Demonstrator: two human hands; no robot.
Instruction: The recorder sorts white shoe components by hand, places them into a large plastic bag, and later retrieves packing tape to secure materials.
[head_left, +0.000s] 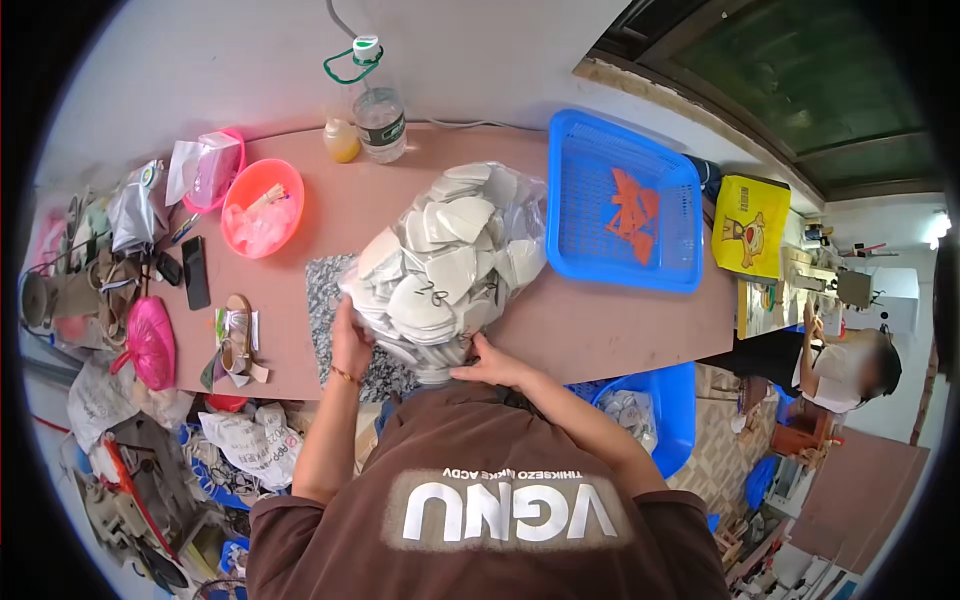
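Observation:
A large clear plastic bag point(445, 265), packed with several off-white, flat, rounded pieces, rests over a speckled grey stone slab point(325, 300) at the front of the table. Against the bag's left side presses my left hand point(350, 345), its fingers partly hidden behind the plastic. My right hand point(490, 362) grips the bag's lower right edge, thumb on top. Between both hands the bag is held close to my body, bulging toward the far right.
A blue basket point(565, 240) with orange pieces stands right of the bag. To the left are an orange-red bowl point(238, 245), a phone point(196, 272) and a sandal point(236, 340). A water bottle point(381, 125) stands at the back. Another person point(840, 370) works at the far right.

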